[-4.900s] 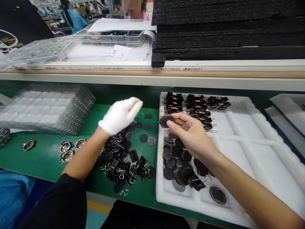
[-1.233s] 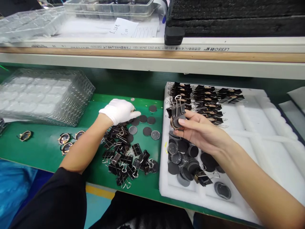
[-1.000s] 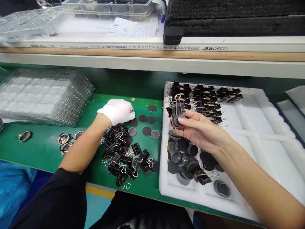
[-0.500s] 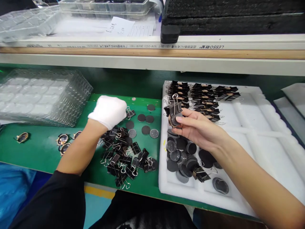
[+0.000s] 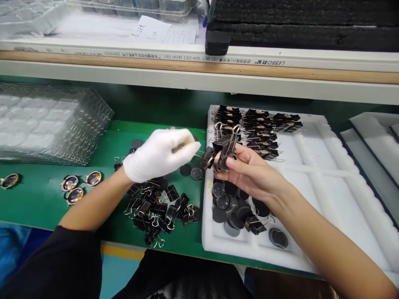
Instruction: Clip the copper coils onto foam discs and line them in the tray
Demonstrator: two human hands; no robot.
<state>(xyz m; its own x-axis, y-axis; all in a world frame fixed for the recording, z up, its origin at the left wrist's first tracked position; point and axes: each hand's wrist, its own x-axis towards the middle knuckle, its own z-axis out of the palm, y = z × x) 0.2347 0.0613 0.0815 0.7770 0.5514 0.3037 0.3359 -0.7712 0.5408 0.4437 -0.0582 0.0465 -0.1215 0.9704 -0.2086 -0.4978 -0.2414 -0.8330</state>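
Note:
My left hand (image 5: pixel 162 155), in a white glove, is closed in a pinch on a black binder clip (image 5: pixel 207 158), a wire handle showing at its fingertips. Bare, my right hand (image 5: pixel 249 170) grips a small round assembly (image 5: pixel 222 163) with black binder clips (image 5: pixel 230 143) clamped on it, their wire handles pointing up. The two hands are close together over the left edge of a white foam tray (image 5: pixel 206 232); fingers partly hide the assembly. Below my left hand lies a heap of loose binder clips (image 5: pixel 156 214). Dark discs (image 5: pixel 238 207) are piled in the tray under my right hand.
Clipped pieces (image 5: pixel 260 135) stand in rows at the tray's back left. Round framed pieces with amber lenses (image 5: pixel 75 195) lie on the green table (image 5: pixel 40 203) at left. Stacked clear plastic trays (image 5: pixel 52 124) stand behind them. A shelf edge (image 5: pixel 187 79) crosses above.
My left hand has moved right from the loose clips to beside my right hand, bringing a binder clip. My right hand still holds the clipped assembly. The view has shifted slightly.

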